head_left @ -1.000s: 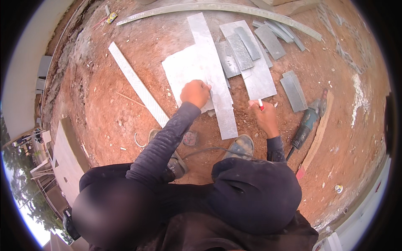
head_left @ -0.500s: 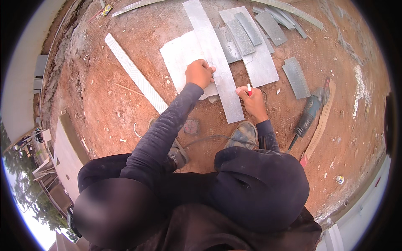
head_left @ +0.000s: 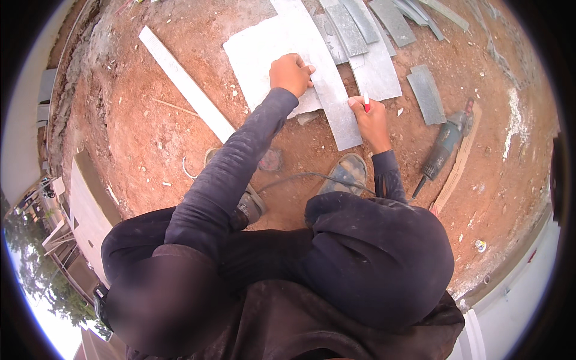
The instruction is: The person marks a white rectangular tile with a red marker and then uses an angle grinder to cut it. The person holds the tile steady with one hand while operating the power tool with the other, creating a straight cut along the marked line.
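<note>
A long grey tile strip [head_left: 336, 102] lies slanted in front of me, its near end above the bare soil. My left hand [head_left: 291, 75] is closed at the strip's left edge, thumb and fingers pinched there. Whether something small is also between those fingers cannot be made out. At the strip's right edge, close to its near end, my right hand [head_left: 374, 125] is closed around a red and white marker [head_left: 366, 105]. Under the strip and to its left lies a wide whitish slab [head_left: 255, 54].
Several grey tile pieces [head_left: 393, 23] are piled at the far right, with one piece [head_left: 426, 94] apart. An angle grinder [head_left: 441, 147] lies beside a wooden strip [head_left: 459, 162]. A long pale bar [head_left: 186, 84] lies left. A cable [head_left: 300, 175] runs between my shoes [head_left: 348, 174].
The view has shifted, so the ground things sit higher in the picture. My right hand stays at the strip's right edge with the marker; my left stays at its left edge.
</note>
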A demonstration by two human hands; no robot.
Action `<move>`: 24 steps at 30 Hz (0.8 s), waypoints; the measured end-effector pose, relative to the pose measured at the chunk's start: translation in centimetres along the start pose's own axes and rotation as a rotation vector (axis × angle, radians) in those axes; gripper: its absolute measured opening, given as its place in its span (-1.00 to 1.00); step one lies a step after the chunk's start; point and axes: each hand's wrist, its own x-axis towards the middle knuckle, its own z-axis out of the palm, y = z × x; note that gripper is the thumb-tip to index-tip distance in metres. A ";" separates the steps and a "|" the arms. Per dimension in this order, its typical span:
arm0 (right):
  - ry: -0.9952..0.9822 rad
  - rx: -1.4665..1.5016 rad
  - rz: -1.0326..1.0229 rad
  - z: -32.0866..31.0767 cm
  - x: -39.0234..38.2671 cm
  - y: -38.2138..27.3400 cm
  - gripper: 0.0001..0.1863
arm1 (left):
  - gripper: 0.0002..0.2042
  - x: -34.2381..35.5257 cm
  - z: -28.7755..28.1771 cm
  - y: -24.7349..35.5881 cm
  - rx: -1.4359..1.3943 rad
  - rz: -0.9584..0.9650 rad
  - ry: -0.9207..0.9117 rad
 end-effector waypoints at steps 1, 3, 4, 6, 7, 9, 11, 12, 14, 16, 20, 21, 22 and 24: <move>-0.006 -0.011 -0.006 0.0 0.3 -0.1 -0.74 | -0.82 0.2 0.0 0.1 0.001 0.006 0.008; -0.016 -0.025 -0.023 0.1 1.0 -0.1 -0.74 | -0.82 0.8 -0.2 0.3 0.003 0.019 0.021; -0.020 -0.028 -0.034 0.1 1.3 -0.1 -0.74 | -0.82 1.0 -0.2 0.3 -0.016 0.006 0.016; -0.035 0.007 -0.032 0.0 1.3 0.2 -0.74 | -0.83 1.3 -0.4 0.5 -0.048 -0.013 0.010; -0.045 0.044 -0.018 0.1 1.2 0.4 -0.74 | -0.83 1.3 -0.5 0.6 -0.031 -0.014 -0.003; -0.067 0.066 -0.001 0.2 1.0 0.5 -0.74 | -0.84 1.0 -0.6 0.8 -0.024 -0.031 -0.006; -0.089 0.035 0.006 0.3 0.7 0.4 -0.73 | -0.84 0.8 -0.8 1.1 -0.027 -0.047 -0.012; -0.090 0.047 0.014 0.3 0.7 0.4 -0.73 | -0.84 0.8 -0.9 1.1 -0.036 -0.056 -0.017; -0.093 0.069 0.031 0.3 0.7 0.5 -0.73 | -0.85 0.7 -1.0 1.2 -0.036 -0.066 -0.033; -0.129 0.073 0.037 0.2 0.8 0.4 -0.73 | -0.84 0.9 -1.3 1.2 -0.020 -0.065 -0.051; -0.144 0.069 0.021 0.0 1.1 1.0 -0.73 | -0.83 1.0 -1.4 1.4 -0.057 -0.093 -0.076; -0.127 0.099 0.000 0.1 1.1 1.0 -0.73 | -0.83 1.0 -1.4 1.3 -0.068 -0.093 -0.075; -0.110 0.128 -0.020 0.2 1.0 1.0 -0.73 | -0.83 1.0 -1.4 1.3 -0.078 -0.093 -0.075; -0.095 0.164 -0.036 0.4 0.8 0.8 -0.73 | -0.85 0.9 -1.4 1.3 -0.081 -0.095 -0.058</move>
